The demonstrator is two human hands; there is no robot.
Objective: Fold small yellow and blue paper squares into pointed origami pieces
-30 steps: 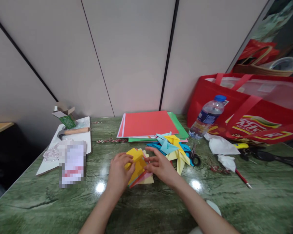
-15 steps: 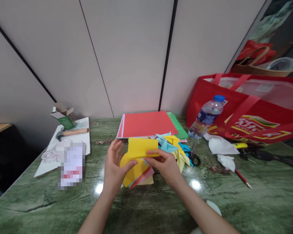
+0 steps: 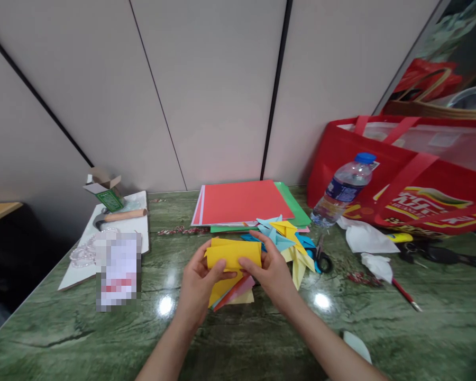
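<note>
Your left hand (image 3: 200, 279) and right hand (image 3: 273, 267) both pinching yellow sheet (image 3: 234, 255), kinda curled over, held over loose paper pile (image 3: 241, 290). Folded paper pieces (image 3: 281, 241) just right, red sheet (image 3: 244, 202) far side of surface (image 3: 238, 344).

A glossy green table with dark veining (image 3: 103, 346) carries a thin white rectangular board (image 3: 72, 275) at left, a stack of large coloured paper sheets topped with red (image 3: 244, 202) near the wall, small fanned multicoloured paper sheets (image 3: 241, 290), black-handled metal scissors (image 3: 324, 260) and a blue-capped clear plastic bottle (image 3: 343, 190).
</note>
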